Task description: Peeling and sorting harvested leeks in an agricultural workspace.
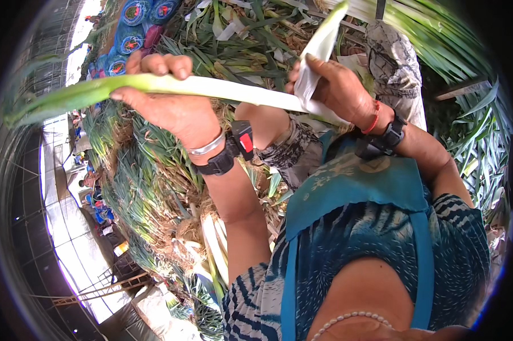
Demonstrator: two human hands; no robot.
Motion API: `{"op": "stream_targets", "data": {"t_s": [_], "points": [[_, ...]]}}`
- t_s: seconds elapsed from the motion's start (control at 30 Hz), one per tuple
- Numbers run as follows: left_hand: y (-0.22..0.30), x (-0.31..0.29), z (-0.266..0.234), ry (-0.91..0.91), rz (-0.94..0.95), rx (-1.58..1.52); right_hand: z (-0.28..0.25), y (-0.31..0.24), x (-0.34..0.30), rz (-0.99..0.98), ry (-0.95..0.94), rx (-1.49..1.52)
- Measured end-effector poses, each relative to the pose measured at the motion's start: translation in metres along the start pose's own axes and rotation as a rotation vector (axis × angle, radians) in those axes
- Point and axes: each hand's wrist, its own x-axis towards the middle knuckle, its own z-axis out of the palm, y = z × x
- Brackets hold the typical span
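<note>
A long leek [228,89], white toward its root end and green at the other, lies almost level across my front. My left hand [180,111] is closed around it where white turns to green, with the thumb below and the fingers above. Near the white end, my right hand [344,91] pinches a loose outer leaf layer [323,42], which is bent away from the stalk and points upward with a greenish tip. The root end of the leek passes below my right hand, and its very tip is partly hidden there.
Heaps of leeks with roots [148,182] lie to the left, and leafy scraps [234,57] cover the ground ahead. More leeks [438,34] are stacked at upper right. Blue wrapped bundles [132,40] stand at upper left. Several white stalks [214,244] lie beside my left arm.
</note>
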Motion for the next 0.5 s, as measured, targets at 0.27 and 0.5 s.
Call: {"op": "stream_targets", "data": {"t_s": [0.27, 0.5], "points": [[-0.025, 0.045, -0.092, 0.113, -0.244, -0.307, -0.018, -0.016, 0.019, 0.034, -0.202, -0.161], [-0.129, 0.016, -0.145, 0.430, -0.615, -0.592, -0.039, -0.015, 0.025, 0.221, -0.315, -0.399]]}}
